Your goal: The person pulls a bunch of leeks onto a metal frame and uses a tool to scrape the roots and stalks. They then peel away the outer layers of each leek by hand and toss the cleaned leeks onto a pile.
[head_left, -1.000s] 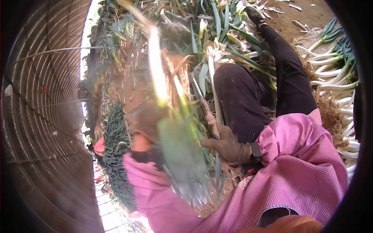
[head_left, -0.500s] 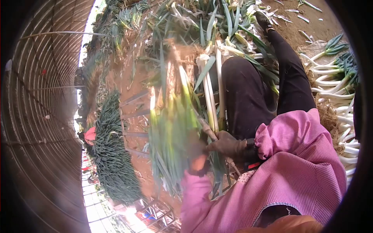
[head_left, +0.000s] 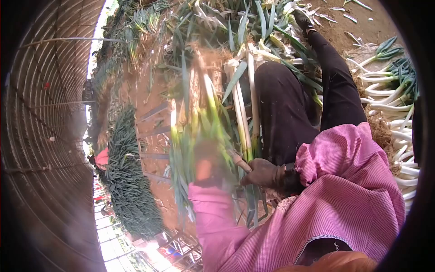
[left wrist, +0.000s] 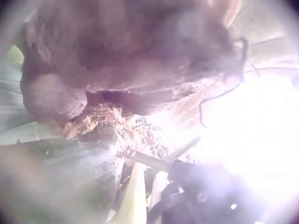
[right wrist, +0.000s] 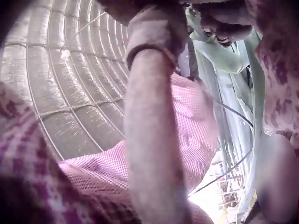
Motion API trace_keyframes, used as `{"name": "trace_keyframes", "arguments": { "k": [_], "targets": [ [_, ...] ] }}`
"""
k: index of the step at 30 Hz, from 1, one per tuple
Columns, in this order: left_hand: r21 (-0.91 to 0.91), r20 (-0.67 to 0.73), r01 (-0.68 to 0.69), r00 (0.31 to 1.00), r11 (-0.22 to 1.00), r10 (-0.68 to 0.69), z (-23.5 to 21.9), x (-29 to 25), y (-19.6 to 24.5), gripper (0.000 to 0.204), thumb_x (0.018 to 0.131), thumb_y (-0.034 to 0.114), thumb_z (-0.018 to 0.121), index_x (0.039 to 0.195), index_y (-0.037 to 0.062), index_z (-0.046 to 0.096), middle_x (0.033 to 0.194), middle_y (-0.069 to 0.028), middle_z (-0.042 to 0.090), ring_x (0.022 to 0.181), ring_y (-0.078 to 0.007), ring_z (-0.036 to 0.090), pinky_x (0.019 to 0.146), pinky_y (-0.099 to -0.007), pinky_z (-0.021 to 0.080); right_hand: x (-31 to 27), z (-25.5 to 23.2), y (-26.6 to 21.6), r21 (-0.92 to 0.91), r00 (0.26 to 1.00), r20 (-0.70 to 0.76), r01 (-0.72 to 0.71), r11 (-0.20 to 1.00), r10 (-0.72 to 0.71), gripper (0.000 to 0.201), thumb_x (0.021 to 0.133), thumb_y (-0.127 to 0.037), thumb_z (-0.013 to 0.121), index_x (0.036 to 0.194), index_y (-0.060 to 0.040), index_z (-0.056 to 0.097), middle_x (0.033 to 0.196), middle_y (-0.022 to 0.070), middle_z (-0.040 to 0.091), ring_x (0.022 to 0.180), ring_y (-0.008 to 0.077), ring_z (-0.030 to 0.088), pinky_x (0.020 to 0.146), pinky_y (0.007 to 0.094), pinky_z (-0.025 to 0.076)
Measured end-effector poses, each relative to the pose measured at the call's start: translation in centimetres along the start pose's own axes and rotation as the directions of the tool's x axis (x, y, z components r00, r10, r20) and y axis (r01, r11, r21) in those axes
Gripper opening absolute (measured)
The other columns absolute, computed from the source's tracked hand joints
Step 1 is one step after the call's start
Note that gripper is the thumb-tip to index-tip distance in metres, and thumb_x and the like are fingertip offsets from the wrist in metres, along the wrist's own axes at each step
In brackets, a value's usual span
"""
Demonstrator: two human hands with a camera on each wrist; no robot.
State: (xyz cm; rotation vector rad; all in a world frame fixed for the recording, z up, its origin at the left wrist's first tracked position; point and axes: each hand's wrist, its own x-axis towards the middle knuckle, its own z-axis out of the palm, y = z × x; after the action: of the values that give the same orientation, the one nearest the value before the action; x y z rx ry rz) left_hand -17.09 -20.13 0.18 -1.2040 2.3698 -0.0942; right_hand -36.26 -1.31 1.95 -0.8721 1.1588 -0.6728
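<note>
Green onions (head_left: 212, 97) lie under and just beyond a person's gloved left hand (head_left: 207, 152), roots pointing away, while the gloved right hand (head_left: 267, 173) grips a wooden handle (head_left: 241, 162).
Blur hides the left fingers; whether they hold any stalk cannot be told. White stalks (head_left: 239, 110) lie just beyond the right hand, beside a dark-trousered knee (head_left: 281, 99). Well left of the left hand sits a dense green heap (head_left: 129, 181); well right of the right hand, white-stemmed onions (head_left: 380, 86) form a row.
</note>
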Motion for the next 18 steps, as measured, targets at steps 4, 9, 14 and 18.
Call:
{"name": "trace_keyframes", "arguments": {
  "k": [4, 9, 14, 18],
  "targets": [
    [-0.983, -0.085, -0.054, 0.981, 0.175, -0.172, -2.5, -1.1, 1.2, 0.019, 0.085, 0.013, 0.052, 0.097, 0.0058, 0.065, 0.073, -0.0039, 0.061, 0.063, -0.0213, 0.059, 0.055, -0.0322, 0.047, 0.2, -0.8, 0.3, 0.058, 0.999, -0.029, -0.021, 0.998, 0.023, 0.039, 0.066, -0.03, 0.073, 0.082, 0.0053, 0.065, 0.071, 0.0196, 0.062, 0.069, 0.0301, 0.063, 0.064, 0.0385, 0.048],
    [-0.7, -0.406, -0.255, 0.91, 0.667, -0.079, -13.1, 2.7, 1.6, 0.02, 0.09, 0.016, 0.049, 0.1, 0.0047, 0.062, 0.073, -0.0019, 0.057, 0.061, -0.0144, 0.053, 0.052, -0.0304, 0.042, 4.0, 1.1, 5.1, 0.192, 0.974, 0.015, 0.219, 0.957, -0.226, 0.04, 0.067, -0.029, 0.072, 0.084, 0.0059, 0.065, 0.073, 0.0186, 0.064, 0.07, 0.0283, 0.065, 0.064, 0.0368, 0.048],
    [-0.134, -0.677, -0.177, 0.735, 0.975, 0.041, -23.2, 7.1, 0.9, 0.025, 0.093, 0.022, 0.044, 0.108, 0.0061, 0.056, 0.078, -0.0059, 0.061, 0.067, -0.0188, 0.058, 0.058, -0.0311, 0.048, 2.7, -0.3, 3.0, -0.101, 0.992, 0.043, 0.121, 0.987, -0.118, 0.038, 0.071, -0.034, 0.069, 0.087, 0.0006, 0.066, 0.074, 0.0178, 0.064, 0.07, 0.0273, 0.063, 0.064, 0.036, 0.048],
    [0.716, -0.485, 0.361, 0.873, 0.597, 0.054, -25.7, 8.2, 0.4, 0.027, 0.093, 0.023, 0.044, 0.111, 0.0054, 0.054, 0.08, -0.0095, 0.064, 0.074, -0.0223, 0.062, 0.062, -0.0329, 0.051, 3.1, -0.5, 2.9, 0.487, 0.997, -0.065, -0.014, 0.873, 0.052, 0.032, 0.07, -0.021, 0.07, 0.087, 0.005, 0.062, 0.069, 0.0111, 0.061, 0.065, 0.0212, 0.061, 0.062, 0.0333, 0.048]
  ]
}}
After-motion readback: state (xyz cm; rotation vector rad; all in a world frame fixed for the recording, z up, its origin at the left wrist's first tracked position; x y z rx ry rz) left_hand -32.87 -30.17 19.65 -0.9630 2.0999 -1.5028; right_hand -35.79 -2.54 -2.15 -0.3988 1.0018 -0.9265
